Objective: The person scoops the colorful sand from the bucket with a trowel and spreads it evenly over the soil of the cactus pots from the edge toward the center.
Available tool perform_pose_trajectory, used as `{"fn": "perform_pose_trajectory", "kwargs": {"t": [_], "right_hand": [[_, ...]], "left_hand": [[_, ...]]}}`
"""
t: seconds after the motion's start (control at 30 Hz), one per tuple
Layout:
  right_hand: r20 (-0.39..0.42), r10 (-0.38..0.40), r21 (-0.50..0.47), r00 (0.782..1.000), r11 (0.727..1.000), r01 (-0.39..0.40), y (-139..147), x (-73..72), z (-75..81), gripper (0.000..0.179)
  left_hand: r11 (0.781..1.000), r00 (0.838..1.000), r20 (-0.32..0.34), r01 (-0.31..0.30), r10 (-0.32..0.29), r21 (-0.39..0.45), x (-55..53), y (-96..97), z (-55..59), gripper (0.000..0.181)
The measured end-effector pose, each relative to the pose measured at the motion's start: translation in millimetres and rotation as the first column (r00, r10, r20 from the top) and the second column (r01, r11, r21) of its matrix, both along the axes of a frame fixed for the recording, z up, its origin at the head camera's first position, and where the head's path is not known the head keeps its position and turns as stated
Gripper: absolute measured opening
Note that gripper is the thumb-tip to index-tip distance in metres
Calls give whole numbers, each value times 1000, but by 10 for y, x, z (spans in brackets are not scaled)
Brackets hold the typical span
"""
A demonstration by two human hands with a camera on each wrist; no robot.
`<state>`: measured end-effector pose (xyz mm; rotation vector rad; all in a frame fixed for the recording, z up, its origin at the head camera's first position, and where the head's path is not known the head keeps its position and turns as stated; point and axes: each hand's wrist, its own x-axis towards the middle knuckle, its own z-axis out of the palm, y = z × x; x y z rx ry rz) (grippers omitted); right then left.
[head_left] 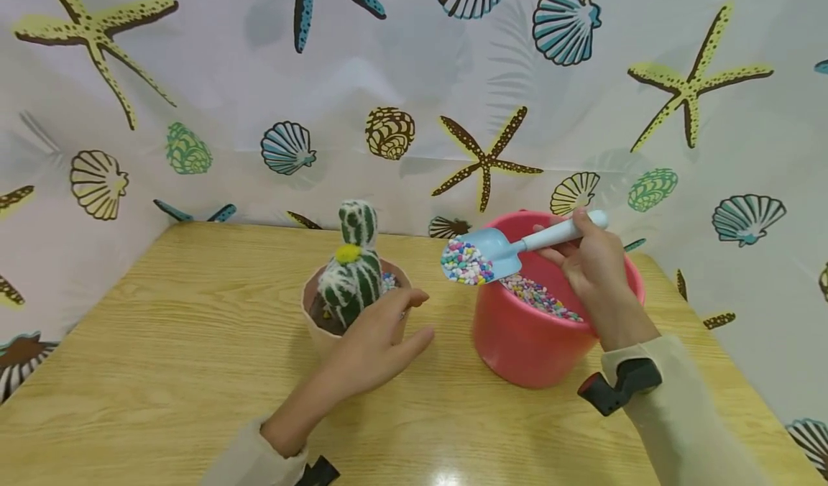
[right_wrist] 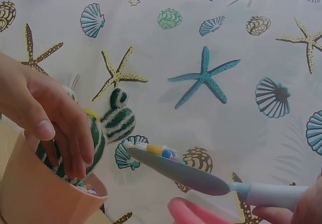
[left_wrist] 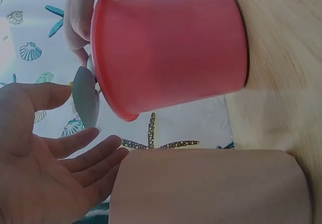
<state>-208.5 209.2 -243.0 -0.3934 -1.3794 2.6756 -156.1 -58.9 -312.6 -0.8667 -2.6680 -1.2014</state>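
Observation:
A light-blue trowel carries a heap of colourful pebbles on its blade. My right hand grips its white handle above the red bucket, where more pebbles lie along the inside. My left hand is at the near right rim of the peach pot, fingers extended and holding nothing. In that pot stands a green cactus with white fuzz and a yellow flower. Some pebbles show inside the pot in the right wrist view.
Pot and bucket stand apart on a wooden table. Behind them hangs a white cloth printed with starfish and shells. Dark wrist devices sit on the sleeves.

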Motion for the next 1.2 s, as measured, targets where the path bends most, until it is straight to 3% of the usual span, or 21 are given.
{"fn": "perform_pose_trajectory", "kwargs": {"t": [0.3,0.53,0.67,0.77,0.9,1.2], "right_hand": [[5,6,7,1000,1000,-6,-155,15,-60,18],[28,-6,33,1000,999,5,-249,0,-90,20],[41,2,46,999,999,-3,-315,-12,-86,34],[42,9,55,999,998,-12,-356,-16,-81,42],[50,15,35,999,999,-16,-389,-20,-76,37],[61,36,29,998,999,-37,-434,-35,-90,41]], "left_hand": [[1000,999,33,-9,9,15,130,-161,-41,36],[997,998,-8,-55,55,58,276,-286,-55,29],[995,996,-4,-87,87,44,317,-381,-52,27],[994,994,-24,-104,105,36,326,-462,-58,25],[989,989,-48,-138,141,43,313,-569,-72,23],[966,963,-84,-253,256,46,219,-728,-170,30]]}}
